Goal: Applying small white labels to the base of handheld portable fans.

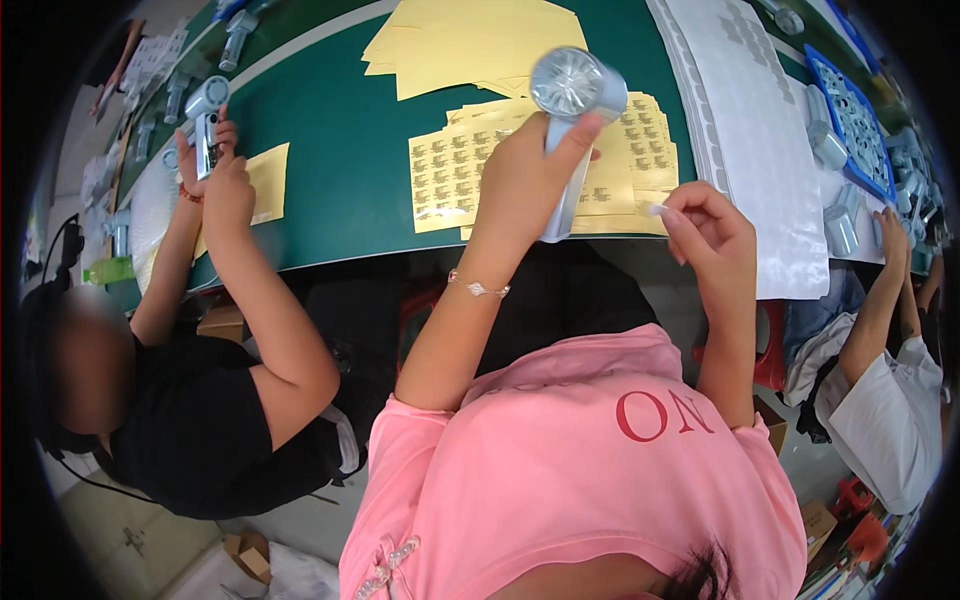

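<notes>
A light-blue handheld fan with a round, clear-fronted head stands tilted over the table, its handle wrapped by my left hand. My right hand is raised at the table's near edge, apart from the fan. Its thumb and index finger pinch a small white sticker, whose print is too small to make out. Beneath the fan lie yellow sheets of printed labels, partly covered by my left hand. Plain yellow sheets are piled farther back.
Long white sheets hang over the table edge to my right, before a blue basket of small parts and more fans. At left a co-worker's hands hold another fan. Another co-worker sits at right.
</notes>
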Tool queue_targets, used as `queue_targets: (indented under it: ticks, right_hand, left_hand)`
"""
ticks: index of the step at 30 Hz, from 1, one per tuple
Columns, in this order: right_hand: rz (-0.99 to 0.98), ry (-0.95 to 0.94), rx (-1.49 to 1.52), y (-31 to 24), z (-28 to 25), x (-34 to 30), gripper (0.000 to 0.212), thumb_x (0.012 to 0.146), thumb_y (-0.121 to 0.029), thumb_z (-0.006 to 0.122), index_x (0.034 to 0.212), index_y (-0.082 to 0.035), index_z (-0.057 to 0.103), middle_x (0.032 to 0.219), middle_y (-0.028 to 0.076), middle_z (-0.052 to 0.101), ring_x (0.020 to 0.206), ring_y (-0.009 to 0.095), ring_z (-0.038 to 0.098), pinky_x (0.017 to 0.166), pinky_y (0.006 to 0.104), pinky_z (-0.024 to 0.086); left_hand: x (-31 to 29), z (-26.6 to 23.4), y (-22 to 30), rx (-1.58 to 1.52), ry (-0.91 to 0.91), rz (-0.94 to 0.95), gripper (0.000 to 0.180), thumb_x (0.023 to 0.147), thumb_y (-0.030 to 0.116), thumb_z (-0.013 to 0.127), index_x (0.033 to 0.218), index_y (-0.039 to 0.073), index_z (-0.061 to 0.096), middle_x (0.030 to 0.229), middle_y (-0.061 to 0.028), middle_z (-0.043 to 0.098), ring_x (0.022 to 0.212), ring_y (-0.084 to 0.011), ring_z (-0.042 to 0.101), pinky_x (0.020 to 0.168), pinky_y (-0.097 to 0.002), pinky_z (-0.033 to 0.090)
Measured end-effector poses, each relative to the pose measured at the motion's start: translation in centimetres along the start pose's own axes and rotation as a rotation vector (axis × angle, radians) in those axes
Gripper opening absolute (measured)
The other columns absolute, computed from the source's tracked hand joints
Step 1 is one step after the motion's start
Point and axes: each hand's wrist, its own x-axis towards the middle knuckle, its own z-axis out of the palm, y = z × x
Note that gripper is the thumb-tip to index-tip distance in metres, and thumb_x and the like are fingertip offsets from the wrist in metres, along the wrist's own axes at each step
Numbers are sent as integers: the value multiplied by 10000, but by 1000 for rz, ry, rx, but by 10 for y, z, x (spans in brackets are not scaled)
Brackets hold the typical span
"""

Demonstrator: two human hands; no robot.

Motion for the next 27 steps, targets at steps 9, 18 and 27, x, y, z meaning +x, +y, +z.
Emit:
queue_targets:
  ticks: [9,18,27]
  right_hand:
    - [-16,-300,299,-26,41,-13,67,827,13,573,864,34,521,835,57,527,705,99,542,619,207,477]
    - [-6,-312,267,-31,46,-10,70,823,22,566,851,36,504,827,57,522,732,88,535,632,217,521]
    - [-7,-310,240,-29,50,-12,70,818,29,567,845,35,503,812,44,514,726,77,525,636,220,529]
  left_hand:
    - [-17,-1,25,-774,-91,-32,709,871,644,289,967,-12,539,620,-67,565,558,-98,530,516,-213,420]
    - [-24,-4,31,-794,-162,-108,716,859,657,309,967,-12,539,634,-69,571,571,-100,544,518,-213,430]
    - [-27,-5,28,-829,-151,-103,705,855,657,321,949,-6,543,624,-68,572,558,-102,544,494,-215,430]
